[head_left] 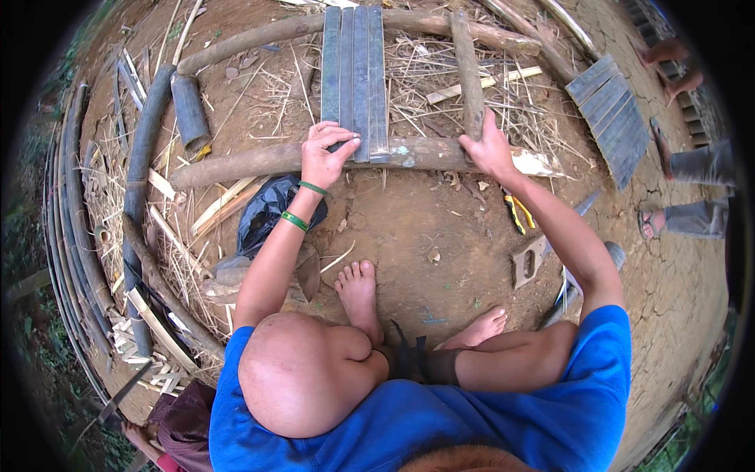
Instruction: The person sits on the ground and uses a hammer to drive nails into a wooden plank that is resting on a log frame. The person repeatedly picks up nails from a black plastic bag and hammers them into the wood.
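Note:
Dark bamboo slats (354,79) lie side by side across two round wooden poles, their near ends on the near pole (252,163). My left hand (324,157), with green bands on its wrist, is closed in a pinch over the slats' near left edge. Something tiny shows at its fingertips, too small to name. My right hand (491,151) is closed round the near end of a short wooden stick (467,71), just above the near pole. The stick points away from me, its far end over the far pole (417,22).
Right of my feet lie yellow-handled pliers (517,212) and a handsaw (528,262). A black plastic bag (271,212) sits beside my left forearm. Another slat panel (612,114) lies far right, near other people's feet (651,223). Bamboo poles (69,228) and split pieces lie left.

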`<state>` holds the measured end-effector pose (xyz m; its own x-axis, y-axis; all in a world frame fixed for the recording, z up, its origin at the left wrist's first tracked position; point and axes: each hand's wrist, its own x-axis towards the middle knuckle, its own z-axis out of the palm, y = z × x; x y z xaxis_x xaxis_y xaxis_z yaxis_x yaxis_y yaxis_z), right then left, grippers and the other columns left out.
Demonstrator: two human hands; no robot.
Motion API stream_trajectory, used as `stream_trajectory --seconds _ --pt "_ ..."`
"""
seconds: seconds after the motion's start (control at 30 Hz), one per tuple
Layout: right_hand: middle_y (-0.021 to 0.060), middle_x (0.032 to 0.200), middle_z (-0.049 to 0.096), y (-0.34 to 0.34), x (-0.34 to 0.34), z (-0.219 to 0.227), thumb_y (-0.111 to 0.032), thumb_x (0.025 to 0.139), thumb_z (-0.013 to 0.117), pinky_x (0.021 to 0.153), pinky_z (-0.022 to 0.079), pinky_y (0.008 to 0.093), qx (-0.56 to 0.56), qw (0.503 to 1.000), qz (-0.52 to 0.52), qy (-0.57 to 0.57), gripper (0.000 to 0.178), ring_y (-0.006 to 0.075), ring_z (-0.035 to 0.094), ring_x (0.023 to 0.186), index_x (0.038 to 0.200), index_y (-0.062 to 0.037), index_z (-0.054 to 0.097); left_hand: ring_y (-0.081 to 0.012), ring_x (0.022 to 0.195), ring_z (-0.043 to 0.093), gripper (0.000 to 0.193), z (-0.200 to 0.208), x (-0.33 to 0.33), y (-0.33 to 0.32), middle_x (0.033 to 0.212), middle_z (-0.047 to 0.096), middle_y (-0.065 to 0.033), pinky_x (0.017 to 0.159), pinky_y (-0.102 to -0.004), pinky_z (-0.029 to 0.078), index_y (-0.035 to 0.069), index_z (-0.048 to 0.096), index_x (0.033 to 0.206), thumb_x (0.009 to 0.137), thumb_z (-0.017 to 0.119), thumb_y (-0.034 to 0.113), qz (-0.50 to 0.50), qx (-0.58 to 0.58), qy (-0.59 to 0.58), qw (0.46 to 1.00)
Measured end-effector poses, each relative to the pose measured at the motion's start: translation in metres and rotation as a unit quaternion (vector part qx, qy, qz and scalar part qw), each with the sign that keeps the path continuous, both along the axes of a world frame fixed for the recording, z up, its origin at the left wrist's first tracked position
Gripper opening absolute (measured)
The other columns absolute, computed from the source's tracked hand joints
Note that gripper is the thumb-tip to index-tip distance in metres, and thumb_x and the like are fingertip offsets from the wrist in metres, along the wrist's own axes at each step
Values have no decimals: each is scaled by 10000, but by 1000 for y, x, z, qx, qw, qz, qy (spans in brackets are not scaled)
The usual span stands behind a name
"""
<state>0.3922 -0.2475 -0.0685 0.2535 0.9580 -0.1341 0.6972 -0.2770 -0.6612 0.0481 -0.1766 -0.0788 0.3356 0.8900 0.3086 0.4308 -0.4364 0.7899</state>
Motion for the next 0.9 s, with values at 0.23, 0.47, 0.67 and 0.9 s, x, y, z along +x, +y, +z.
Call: stream_trajectory --seconds 0.23,0.47,0.67,0.9 --pt "356 1071 674 -2 4 -9 -307 819 689 936 521 526 18 1000 4 -13 826 506 675 989 1461 16 283 -260 1091 598 141 3 2 -2 940 753 -33 978 -388 478 106 821 905 769 835 142 -23 51 46 997" --pt "345 1002 682 -1 0 0 -313 819 687 885 530 544 10 1000 2 -8 761 509 679 945 1399 15 318 -223 1052 592 125 2 -4 1 936 684 -23 970 -364 452 79 815 922 800 811 104 -26 11 47 998" --pt "352 979 680 0 -5 11 -310 813 694 869 535 541 5 1000 6 -5 786 513 682 914 1404 29 303 -222 1054 592 110 2 -9 3 937 683 -31 977 -361 448 74 811 926 823 786 105 -34 1 53 998" --pt "361 971 675 1 -9 23 -287 810 672 870 536 538 -1 1000 18 4 839 518 681 913 1458 46 255 -237 1058 595 114 2 -13 2 957 679 -40 979 -363 447 74 804 938 835 768 105 -43 24 63 997"
